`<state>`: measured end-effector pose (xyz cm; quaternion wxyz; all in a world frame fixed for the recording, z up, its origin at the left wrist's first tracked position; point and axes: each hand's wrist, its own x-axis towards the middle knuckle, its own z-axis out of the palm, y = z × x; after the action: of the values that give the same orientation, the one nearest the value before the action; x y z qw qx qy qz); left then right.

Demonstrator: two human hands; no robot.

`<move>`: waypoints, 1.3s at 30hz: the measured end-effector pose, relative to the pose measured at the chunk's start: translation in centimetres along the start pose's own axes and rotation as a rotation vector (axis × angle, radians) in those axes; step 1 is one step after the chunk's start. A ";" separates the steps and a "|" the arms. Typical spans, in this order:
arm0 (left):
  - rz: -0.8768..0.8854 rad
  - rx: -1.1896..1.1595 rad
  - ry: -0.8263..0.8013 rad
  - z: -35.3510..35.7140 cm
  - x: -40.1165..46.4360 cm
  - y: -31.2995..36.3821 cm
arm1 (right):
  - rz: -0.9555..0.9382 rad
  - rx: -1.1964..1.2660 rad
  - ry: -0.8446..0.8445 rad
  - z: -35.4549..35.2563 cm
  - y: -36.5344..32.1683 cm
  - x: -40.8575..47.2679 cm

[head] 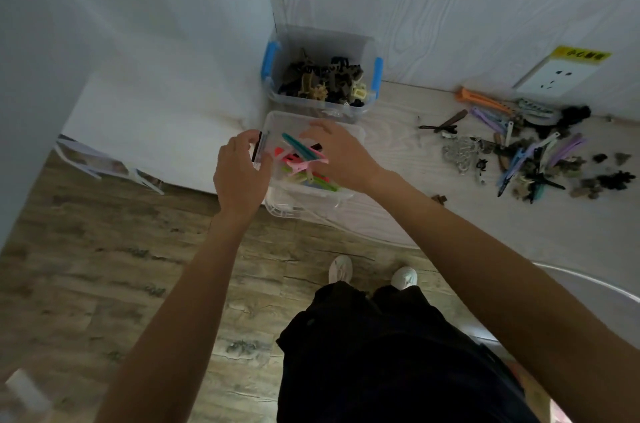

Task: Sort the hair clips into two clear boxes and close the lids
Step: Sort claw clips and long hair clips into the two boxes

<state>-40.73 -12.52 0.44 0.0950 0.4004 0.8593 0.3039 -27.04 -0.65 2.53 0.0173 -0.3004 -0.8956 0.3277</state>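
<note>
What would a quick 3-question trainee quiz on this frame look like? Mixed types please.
1. True or false: the far box with blue latches holds mostly dark claw clips.
2. Which hand is at the near box's side latch? A left hand B right hand
3. Fill in: the unsorted clips lie on the table to the ___ of the boxes.

Key: 1 true; 2 A; 3 right

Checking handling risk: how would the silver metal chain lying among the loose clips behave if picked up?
The silver metal chain lies in a loose heap, so it is probably floppy and would dangle. Being metal, likely heavy for its size. It could snag neighbouring loose clips.
</note>
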 end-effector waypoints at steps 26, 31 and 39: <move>0.395 0.234 -0.718 23.8 5.6 22.2 | 0.927 -0.298 0.326 -9.0 25.7 -13.9; 0.520 0.288 -0.708 24.5 5.9 23.0 | 0.868 -0.248 0.313 -9.6 26.2 -13.1; 0.348 0.208 -0.751 23.1 7.3 22.3 | 0.743 0.179 0.562 -10.2 27.3 -15.0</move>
<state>-22.13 14.30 -3.99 0.3079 0.6296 0.7107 0.0604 1.96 13.51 -3.30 0.1664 -0.6746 -0.6566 0.2936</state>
